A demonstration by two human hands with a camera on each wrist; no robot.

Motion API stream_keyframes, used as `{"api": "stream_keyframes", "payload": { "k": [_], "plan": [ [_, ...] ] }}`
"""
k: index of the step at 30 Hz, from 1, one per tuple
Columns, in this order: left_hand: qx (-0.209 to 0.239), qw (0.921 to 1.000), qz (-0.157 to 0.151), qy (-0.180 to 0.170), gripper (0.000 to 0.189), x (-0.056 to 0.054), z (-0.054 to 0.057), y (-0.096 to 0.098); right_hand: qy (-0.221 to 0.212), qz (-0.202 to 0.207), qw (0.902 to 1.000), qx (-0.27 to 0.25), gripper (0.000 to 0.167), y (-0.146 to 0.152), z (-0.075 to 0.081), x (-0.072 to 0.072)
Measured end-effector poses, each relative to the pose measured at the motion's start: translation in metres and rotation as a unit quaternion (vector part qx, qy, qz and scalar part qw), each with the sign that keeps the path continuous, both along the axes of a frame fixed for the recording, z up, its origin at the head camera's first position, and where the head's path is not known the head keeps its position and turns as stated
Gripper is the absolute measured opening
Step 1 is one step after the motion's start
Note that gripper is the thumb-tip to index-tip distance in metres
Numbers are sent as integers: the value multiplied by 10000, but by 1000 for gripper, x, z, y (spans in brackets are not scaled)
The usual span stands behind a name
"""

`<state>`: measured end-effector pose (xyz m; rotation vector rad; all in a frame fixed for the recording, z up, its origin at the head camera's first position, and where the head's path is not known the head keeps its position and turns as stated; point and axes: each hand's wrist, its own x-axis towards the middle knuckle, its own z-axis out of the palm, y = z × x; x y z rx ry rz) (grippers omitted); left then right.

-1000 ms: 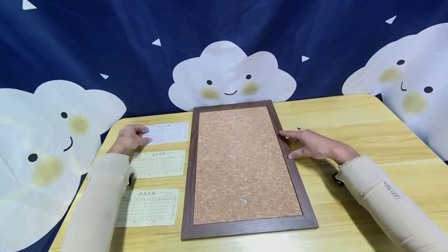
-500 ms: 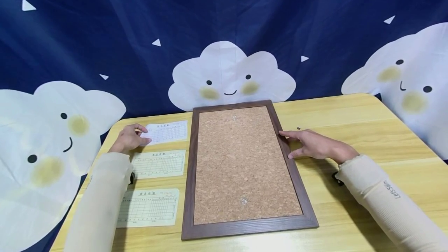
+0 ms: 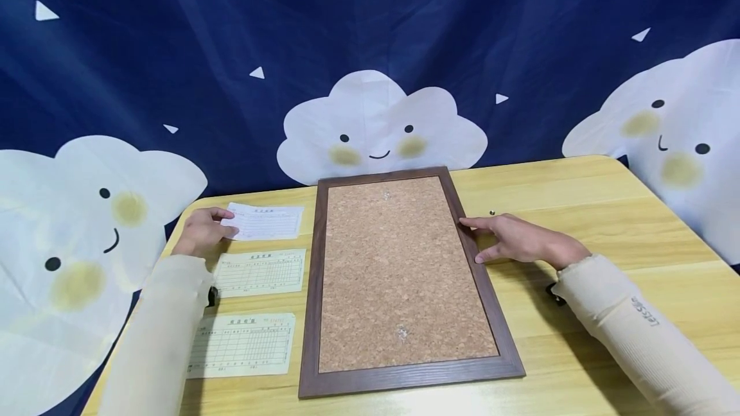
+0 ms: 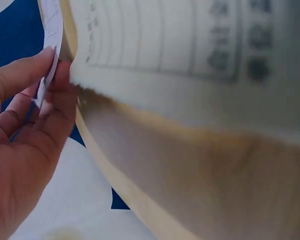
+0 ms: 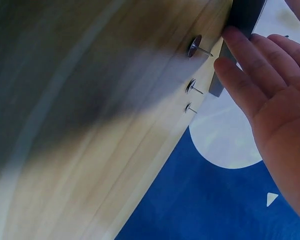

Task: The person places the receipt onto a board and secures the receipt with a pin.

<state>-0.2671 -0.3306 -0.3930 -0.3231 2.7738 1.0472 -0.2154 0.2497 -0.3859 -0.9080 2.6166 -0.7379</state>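
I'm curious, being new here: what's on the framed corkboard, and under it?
The framed corkboard bears two small pale patches, one near each end; the right hand touches its edge. It covers the wood-grain table beneath, so anything there is hidden.

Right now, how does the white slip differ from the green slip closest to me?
Colour: the white slip is white, while the closest green slip is pale green.
Handling: the white slip is pinched at its edge by the left hand; the closest green slip lies on the table with no hand gripping it.
Place: the white slip is farthest from you, the closest green slip nearest.
Both are printed forms, left of the corkboard.
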Motion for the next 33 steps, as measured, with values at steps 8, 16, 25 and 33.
{"api": "stream_keyframes", "payload": {
  "k": [8,16,25,33],
  "plan": [
    [-140,9983,-246,505,45,1,6,-9,27,26,10000,-8,76,0,1,0],
    [255,9979,-118,589,50,2,11,-13,103,96,9999,15,75,0,0,0],
    [1505,9858,59,738,54,1,16,-17,18,64,10000,68,76,-1,0,-1],
    [1745,9819,78,725,57,3,21,-13,50,91,9999,117,76,-1,1,0]
  ]
}}
